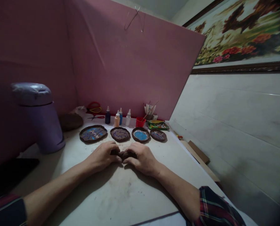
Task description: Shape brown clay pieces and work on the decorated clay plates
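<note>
Between my two hands lies a lump of dark brown clay, low over the white table. My left hand curls its fingers round the clay's left end, thumb below. Round the right end is my right hand, its fingers bent over the top and its thumb in front. Much of the clay is hidden by the fingers. Just beyond my hands sit several shallow brown dishes: a large blue-streaked dish, a purple-speckled dish, a dish with a bright blue middle and a small dark dish.
Behind the dishes stand several paint bottles, a red cup with a brush, and a green packet. Red scissors lie at the back left. A purple flask stands left, near a brown mass. Pink panels rise behind.
</note>
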Demonstrator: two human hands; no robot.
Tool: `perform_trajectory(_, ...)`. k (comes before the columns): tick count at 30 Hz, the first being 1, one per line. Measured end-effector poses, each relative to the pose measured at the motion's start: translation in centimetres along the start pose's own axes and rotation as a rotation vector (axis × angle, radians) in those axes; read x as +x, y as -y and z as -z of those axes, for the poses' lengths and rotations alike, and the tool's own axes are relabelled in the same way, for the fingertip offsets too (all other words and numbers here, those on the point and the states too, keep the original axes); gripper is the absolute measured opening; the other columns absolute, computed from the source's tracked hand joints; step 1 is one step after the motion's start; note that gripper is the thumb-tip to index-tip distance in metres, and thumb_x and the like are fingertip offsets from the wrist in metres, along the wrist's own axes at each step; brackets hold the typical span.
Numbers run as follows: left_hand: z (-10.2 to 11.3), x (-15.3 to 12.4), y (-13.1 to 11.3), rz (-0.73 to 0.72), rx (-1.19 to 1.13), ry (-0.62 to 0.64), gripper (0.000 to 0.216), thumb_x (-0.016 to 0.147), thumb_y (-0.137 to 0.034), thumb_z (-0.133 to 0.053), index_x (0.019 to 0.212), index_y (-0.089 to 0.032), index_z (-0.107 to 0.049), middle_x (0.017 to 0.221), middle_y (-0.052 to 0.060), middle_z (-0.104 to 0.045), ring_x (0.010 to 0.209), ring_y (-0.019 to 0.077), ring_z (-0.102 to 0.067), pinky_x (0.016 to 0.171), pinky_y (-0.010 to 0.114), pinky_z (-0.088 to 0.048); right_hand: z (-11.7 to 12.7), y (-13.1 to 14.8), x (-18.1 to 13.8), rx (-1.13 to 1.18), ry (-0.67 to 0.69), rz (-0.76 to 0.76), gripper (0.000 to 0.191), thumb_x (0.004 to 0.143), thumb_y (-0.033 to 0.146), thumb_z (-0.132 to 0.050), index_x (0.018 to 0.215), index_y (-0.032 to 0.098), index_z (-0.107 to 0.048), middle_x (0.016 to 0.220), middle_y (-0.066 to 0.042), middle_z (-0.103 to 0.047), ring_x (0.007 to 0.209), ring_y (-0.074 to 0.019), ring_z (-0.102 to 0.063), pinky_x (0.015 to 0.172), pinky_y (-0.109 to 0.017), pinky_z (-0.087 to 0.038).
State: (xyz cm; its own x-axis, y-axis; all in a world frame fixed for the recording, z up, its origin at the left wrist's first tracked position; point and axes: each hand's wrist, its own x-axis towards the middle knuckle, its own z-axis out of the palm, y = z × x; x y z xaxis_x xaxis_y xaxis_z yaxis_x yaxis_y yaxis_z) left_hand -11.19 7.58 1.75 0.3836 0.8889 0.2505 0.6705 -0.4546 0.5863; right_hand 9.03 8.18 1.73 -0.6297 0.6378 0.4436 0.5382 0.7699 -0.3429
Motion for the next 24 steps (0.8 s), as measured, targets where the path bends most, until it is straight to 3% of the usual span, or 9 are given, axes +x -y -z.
perform_trajectory(3, 0.7, -0.1, -0.5, 0.072, -0.099, -0.016, 0.027, 0.075, -0.036, -0.060, 0.091, -0.015, -0.067, 0.079, 0.002, -0.063, 0.074, 0.0175, -0.056, 0.066, 0.026, -0.041, 0.5, 0.2, -0.1, -0.011, -0.048, -0.001, 0.020, 0.081, 0.028, -0.065, 0.098, 0.018, -0.067, 0.089, -0.006, -0.067, 0.083, -0.0180, -0.058, 0.076, -0.028, -0.043)
perform_trajectory(7, 1.0, -0.3, -0.7, 0.093, -0.090, -0.031, 0.035, 0.083, -0.041, -0.046, 0.070, -0.015, -0.065, 0.071, 0.003, -0.060, 0.069, 0.0165, -0.054, 0.064, 0.026, -0.040, 0.5, 0.3, -0.2, 0.001, -0.098, -0.004, 0.020, 0.089, 0.024, -0.051, 0.083, 0.017, -0.069, 0.078, -0.006, -0.067, 0.076, -0.0160, -0.059, 0.072, -0.027, -0.043)
perform_trajectory(13, 1.3, -0.6, -1.0, 0.131, -0.206, 0.059, 0.021, 0.069, -0.036, -0.063, 0.073, -0.015, -0.063, 0.071, -0.001, -0.058, 0.069, 0.0153, -0.051, 0.061, 0.023, -0.039, 0.9, 0.3, -0.2, 0.077, -0.068, 0.051, 0.012, 0.078, 0.028, -0.067, 0.076, 0.017, -0.063, 0.077, -0.003, -0.063, 0.073, -0.0144, -0.056, 0.069, -0.025, -0.042)
perform_trajectory(16, 1.7, -0.7, -1.3, 0.151, -0.208, 0.165, 0.028, 0.065, -0.030, -0.067, 0.088, -0.014, -0.065, 0.079, 0.000, -0.061, 0.076, 0.0174, -0.054, 0.065, 0.024, -0.040, 1.2, 0.1, -0.2, 0.055, 0.007, 0.044, 0.028, 0.072, 0.036, -0.073, 0.091, 0.018, -0.064, 0.085, -0.003, -0.063, 0.076, -0.0149, -0.056, 0.067, -0.024, -0.041)
perform_trajectory(18, 2.0, -0.7, -1.4, 0.120, -0.186, 0.228, 0.035, 0.063, -0.029, -0.068, 0.094, -0.014, -0.066, 0.086, 0.002, -0.062, 0.081, 0.0195, -0.055, 0.069, 0.026, -0.041, 1.4, 0.0, -0.1, 0.030, 0.067, 0.058, 0.035, 0.070, 0.041, -0.074, 0.095, 0.018, -0.065, 0.086, -0.003, -0.064, 0.076, -0.0150, -0.056, 0.066, -0.024, -0.041)
perform_trajectory(20, 2.0, -0.8, -1.3, 0.059, -0.137, 0.254, 0.036, 0.062, -0.031, -0.071, 0.095, -0.015, -0.067, 0.088, 0.003, -0.062, 0.084, 0.0207, -0.055, 0.072, 0.027, -0.041, 1.3, -0.1, -0.1, 0.006, 0.114, 0.079, 0.031, 0.071, 0.044, -0.073, 0.087, 0.018, -0.067, 0.080, -0.002, -0.064, 0.074, -0.0145, -0.056, 0.066, -0.024, -0.040)
perform_trajectory(24, 1.5, -0.9, -0.8, -0.067, -0.022, 0.226, 0.022, 0.065, -0.029, -0.071, 0.083, -0.017, -0.068, 0.082, 0.002, -0.060, 0.081, 0.0191, -0.055, 0.071, 0.026, -0.041, 1.0, -0.1, -0.1, -0.042, 0.108, 0.139, 0.027, 0.077, 0.042, -0.069, 0.081, 0.016, -0.067, 0.076, -0.003, -0.063, 0.073, -0.0152, -0.055, 0.067, -0.026, -0.041)
